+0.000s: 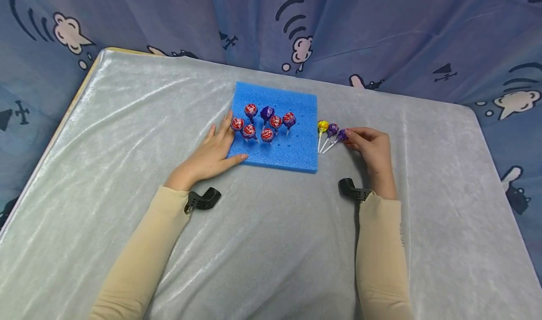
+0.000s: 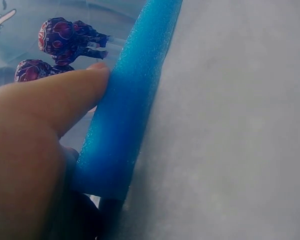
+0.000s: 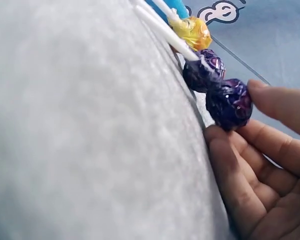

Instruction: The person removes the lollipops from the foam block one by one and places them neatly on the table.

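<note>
A square blue foam board [image 1: 296, 153] lies on the table with several lollipops standing in it by their sticks, mostly red and purple ones [image 1: 267, 135] and one plain purple [image 1: 267, 113]. My left hand [image 1: 209, 155] rests against the board's left edge, fingers extended, its thumb [image 2: 85, 87] on the front corner. Right of the board, my right hand [image 1: 372, 150] pinches the wrapped head of a purple lollipop [image 3: 230, 104] between its fingers. Beside that one lie another purple lollipop [image 1: 332, 129] and a yellow lollipop [image 1: 323, 126], their white sticks toward the front.
A pale grey velvety cloth [image 1: 271, 244] covers the table. Behind it hangs a blue patterned curtain [image 1: 254, 23]. Black wrist mounts [image 1: 204, 199] sit on both forearms. Small holes dot the foam's surface.
</note>
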Motion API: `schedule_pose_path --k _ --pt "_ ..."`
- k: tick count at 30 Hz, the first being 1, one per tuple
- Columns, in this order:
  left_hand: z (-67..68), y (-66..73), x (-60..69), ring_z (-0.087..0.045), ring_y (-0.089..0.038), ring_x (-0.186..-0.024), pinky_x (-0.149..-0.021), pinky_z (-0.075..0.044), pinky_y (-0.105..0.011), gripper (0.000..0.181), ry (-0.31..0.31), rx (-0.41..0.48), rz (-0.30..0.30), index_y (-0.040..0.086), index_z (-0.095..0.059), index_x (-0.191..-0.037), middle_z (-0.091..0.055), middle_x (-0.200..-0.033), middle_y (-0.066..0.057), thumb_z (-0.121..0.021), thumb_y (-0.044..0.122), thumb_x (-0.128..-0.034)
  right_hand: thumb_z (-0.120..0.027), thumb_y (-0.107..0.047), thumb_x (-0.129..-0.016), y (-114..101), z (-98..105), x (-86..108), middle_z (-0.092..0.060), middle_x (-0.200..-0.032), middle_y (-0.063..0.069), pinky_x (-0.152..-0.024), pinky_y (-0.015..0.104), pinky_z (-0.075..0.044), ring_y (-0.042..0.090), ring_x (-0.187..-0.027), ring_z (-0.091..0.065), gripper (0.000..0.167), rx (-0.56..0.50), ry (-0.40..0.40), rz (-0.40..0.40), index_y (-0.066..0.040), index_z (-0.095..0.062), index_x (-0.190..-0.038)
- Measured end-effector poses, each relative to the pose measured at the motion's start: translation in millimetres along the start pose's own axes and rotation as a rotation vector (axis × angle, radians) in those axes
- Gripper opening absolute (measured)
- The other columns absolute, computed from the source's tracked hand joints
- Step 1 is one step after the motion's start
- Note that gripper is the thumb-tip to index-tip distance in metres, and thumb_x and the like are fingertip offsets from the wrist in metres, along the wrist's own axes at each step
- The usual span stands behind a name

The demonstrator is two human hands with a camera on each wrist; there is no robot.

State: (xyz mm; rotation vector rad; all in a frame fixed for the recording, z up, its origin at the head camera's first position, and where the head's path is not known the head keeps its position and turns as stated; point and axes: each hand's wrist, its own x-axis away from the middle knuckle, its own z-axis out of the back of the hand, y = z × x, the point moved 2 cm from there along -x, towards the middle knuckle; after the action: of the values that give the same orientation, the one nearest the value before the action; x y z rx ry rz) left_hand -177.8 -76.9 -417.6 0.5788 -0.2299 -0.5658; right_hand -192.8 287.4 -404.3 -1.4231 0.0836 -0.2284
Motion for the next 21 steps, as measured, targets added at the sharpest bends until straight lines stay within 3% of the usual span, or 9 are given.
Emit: schedule_pose_path --k 9,14,21 --pt "0.7 -0.1 0.6 0.013 -0.024 -0.142 -0.113 0.009 -0.042 0.081 -0.005 0.002 0.002 -0.008 -0.008 -0.147 0.021 -0.154 -0.016 -0.048 0.041 -0.0969 -0.07 -0.009 -0.085 -1.1 -0.2 -0.1 -0.065 -0.072 -0.012 -0.06 0.014 -0.051 0.002 -0.064 -0.063 0.027 0.253 0.056 -0.001 0.012 -0.066 -0.102" --pt "0.9 0.0 0.6 0.013 -0.024 -0.142 -0.113 0.009 -0.042 0.081 -0.005 0.002 0.002 -0.007 -0.009 -0.147 0.021 -0.154 -0.015 -0.048 0.042 -0.0969 -0.071 -0.009 -0.084 -0.7 0.9 0.1 -0.065 -0.071 -0.012 -0.06 0.014 -0.051 0.002 -0.064 -0.063 0.027 0.246 0.063 0.003 0.011 -0.066 -0.101" --pt "0.5 0.2 0.4 0.012 -0.025 -0.142 -0.113 0.009 -0.043 0.081 -0.004 0.006 0.004 -0.007 -0.008 -0.148 0.02 -0.154 -0.016 -0.048 0.041 -0.097 -0.072 -0.004 -0.082 0.9 3.6 -0.8 -0.067 -0.07 -0.01 -0.059 0.015 -0.051 0.004 -0.062 -0.064 0.02 0.153 0.081 0.005 0.008 -0.068 -0.096"
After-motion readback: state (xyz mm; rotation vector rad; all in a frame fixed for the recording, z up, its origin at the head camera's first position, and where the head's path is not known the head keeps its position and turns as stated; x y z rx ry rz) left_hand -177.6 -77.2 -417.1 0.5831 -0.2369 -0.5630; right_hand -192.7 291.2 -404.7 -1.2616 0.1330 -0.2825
